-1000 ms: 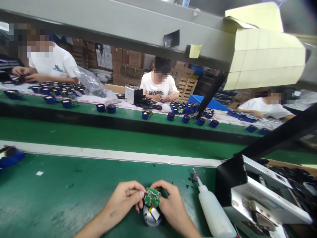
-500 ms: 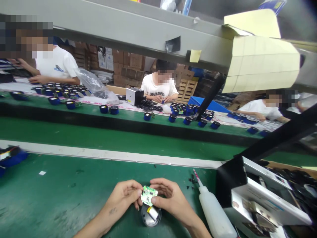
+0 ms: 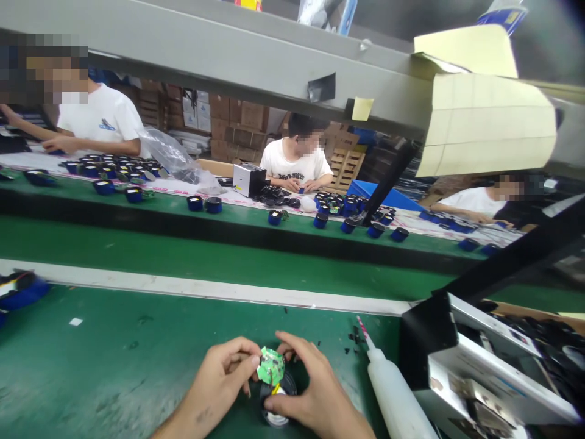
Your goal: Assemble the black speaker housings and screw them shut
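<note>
A small green circuit board (image 3: 271,366) stands tilted above a round black housing (image 3: 289,381) on the green bench. My left hand (image 3: 223,375) pinches the board's left edge between thumb and fingers. Around the housing's right side curves my right hand (image 3: 317,385), its thumb laid across the silvery, yellow-ended part inside and its fingertips at the far side behind the board. That thumb covers much of the housing's inside.
A white squeeze bottle (image 3: 395,390) with a thin red-tipped nozzle lies right of my hands, beside small black bits (image 3: 354,336). Further right is an open metal-cased device (image 3: 498,366). Blue round units (image 3: 22,289) sit at far left. Co-workers sit beyond the conveyor (image 3: 205,259).
My right thumb has moved from the board's lower edge down onto the part inside the housing. The board has turned a little in my left hand.
</note>
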Tool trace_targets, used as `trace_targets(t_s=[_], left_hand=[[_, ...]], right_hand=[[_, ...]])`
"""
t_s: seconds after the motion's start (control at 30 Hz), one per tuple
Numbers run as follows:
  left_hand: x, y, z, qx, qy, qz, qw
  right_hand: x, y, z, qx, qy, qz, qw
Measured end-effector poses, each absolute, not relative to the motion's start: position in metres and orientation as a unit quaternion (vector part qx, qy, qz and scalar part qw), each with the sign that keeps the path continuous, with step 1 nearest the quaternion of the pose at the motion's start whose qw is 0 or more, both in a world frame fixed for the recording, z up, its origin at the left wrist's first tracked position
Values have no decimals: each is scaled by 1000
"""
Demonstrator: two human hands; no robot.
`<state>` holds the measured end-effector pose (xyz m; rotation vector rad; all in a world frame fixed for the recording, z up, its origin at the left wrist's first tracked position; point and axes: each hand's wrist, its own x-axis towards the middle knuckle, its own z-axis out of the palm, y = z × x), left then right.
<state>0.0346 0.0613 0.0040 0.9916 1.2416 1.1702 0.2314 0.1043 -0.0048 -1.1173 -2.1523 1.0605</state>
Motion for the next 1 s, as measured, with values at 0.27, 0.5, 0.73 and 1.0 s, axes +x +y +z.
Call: trace_targets(t_s=[0.27, 0.5, 0.73, 1.0], left_hand=[[41, 50, -13, 478, 561, 509, 445], [32, 59, -31, 468, 592, 494, 432], [47, 64, -23, 628, 567, 492, 205], [52, 98, 10, 652, 586, 389, 283]], right_hand=[[205, 89, -23, -388, -837, 187, 336], [201, 95, -37, -374, -812, 101, 436], [210, 105, -24, -343, -822, 192, 411], [216, 105, -10, -395, -772, 370, 332]])
